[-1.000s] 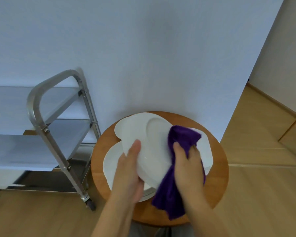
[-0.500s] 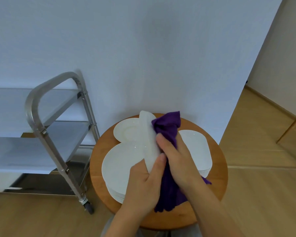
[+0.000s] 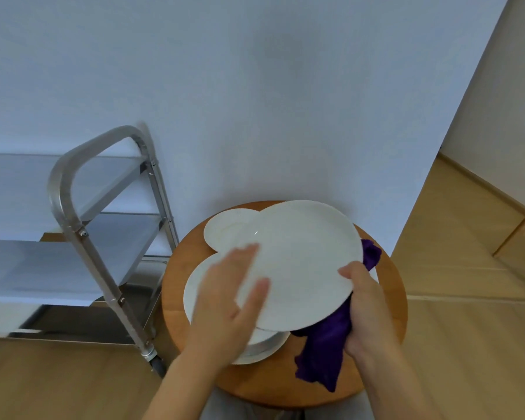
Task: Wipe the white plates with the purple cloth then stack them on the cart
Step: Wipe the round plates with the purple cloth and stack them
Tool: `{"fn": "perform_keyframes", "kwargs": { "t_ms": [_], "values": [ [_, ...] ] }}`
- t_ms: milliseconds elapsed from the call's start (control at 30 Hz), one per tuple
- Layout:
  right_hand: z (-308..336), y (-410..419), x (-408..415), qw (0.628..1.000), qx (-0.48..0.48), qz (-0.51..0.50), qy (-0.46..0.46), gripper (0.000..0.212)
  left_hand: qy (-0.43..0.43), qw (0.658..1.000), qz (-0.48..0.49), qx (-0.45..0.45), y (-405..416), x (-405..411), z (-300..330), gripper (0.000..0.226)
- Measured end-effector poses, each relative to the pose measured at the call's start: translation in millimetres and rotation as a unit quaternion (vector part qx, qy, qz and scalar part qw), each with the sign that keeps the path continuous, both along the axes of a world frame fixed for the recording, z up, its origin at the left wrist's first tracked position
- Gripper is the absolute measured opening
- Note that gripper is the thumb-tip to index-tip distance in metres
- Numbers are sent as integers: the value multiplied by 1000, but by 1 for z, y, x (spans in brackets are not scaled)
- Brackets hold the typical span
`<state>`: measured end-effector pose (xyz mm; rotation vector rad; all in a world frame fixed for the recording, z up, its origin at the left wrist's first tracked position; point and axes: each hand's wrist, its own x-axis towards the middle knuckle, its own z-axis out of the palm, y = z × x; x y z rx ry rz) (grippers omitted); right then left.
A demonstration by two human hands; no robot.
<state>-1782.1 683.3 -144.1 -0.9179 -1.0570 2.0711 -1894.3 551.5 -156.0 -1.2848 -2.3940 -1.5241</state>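
Observation:
A large white plate [image 3: 303,259] is held nearly flat above the round wooden table [image 3: 388,316]. My right hand [image 3: 364,310] grips its right rim, thumb on top, with the purple cloth [image 3: 325,353] bunched under the plate and hanging down. My left hand [image 3: 228,301] is motion-blurred, fingers fairly straight, lying over the plate's left edge. Under it sits a stack of white plates [image 3: 197,286]. A smaller white plate [image 3: 225,231] lies at the table's back. The steel cart [image 3: 64,189] stands to the left.
The cart's shelves [image 3: 28,262] look bare and its caster [image 3: 156,363] stands near the table. A white wall rises just behind the table. Another plate edge [image 3: 375,272] shows beside my right hand. Wooden furniture legs [image 3: 519,231] stand at far right on the wood floor.
The plate has swung from standing on edge to lying almost flat. The cloth has moved from its face to underneath it, and my left hand has shifted from its bottom rim to its left edge.

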Motion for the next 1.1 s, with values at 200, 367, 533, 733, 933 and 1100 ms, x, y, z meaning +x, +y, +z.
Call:
{"fn": "perform_keyframes", "kwargs": {
  "t_ms": [200,367,533,733,933,1100],
  "values": [
    [-1,11,4,997,34,30,-63,10,-574,792,114,174,6,-24,-1,15],
    [11,13,-1,921,336,-130,-150,41,-525,818,137,190,8,-19,-9,20],
    [16,0,-39,795,557,43,-239,16,-448,869,124,168,17,2,-10,18],
    [-13,-32,-51,673,654,269,-214,54,-379,892,106,224,8,-9,-4,31],
    [-45,-48,-17,641,667,310,-217,44,-435,858,178,209,-18,-35,-15,13],
    [-47,-16,-11,667,631,237,-316,16,-453,859,177,159,-13,-41,-28,9]
  ]
}}
